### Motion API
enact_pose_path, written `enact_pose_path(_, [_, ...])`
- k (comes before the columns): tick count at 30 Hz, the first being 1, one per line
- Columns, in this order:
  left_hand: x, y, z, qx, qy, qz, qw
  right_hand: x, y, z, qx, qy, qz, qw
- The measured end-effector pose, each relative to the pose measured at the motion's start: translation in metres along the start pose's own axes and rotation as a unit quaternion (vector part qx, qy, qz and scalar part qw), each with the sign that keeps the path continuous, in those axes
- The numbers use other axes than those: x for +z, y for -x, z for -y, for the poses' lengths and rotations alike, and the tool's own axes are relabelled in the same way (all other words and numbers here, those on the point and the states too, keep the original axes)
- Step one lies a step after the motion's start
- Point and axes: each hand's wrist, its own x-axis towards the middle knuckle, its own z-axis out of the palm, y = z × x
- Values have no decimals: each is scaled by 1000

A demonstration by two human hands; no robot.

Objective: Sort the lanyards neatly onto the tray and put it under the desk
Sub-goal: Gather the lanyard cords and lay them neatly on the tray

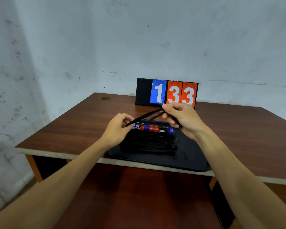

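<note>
A black tray (157, 160) lies on the brown desk (82, 126), its front rim at the desk's near edge. On the tray, several black lanyards (149, 143) lie side by side, with red, blue and silver clips in a row at their far end. I hold one black lanyard (144, 116) stretched above that row. My left hand (118, 129) pinches its lower end at the left. My right hand (180, 117) pinches its upper end, higher and to the right.
A flip scoreboard (167, 93) reading 1 33 stands at the back of the desk against the grey wall. Beneath the desktop there is a dark open space (51, 164) and a reddish-brown surface (139, 195) between my forearms.
</note>
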Motion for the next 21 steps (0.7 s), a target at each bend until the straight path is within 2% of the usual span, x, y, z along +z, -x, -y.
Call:
enact_pose_path(4, [-7,10,5,-76,204,72,973,-9,2,-15,13,31,-2,999])
enact_pose_path(9, [-13,16,8,-94,300,141,939,-13,0,-37,30,47,-17,998])
enact_pose_path(16, [-13,18,18,-92,389,119,909,-25,9,-50,59,110,-13,992])
enact_pose_path(21, [-5,17,17,-100,374,61,920,-27,21,-55,65,171,15,983])
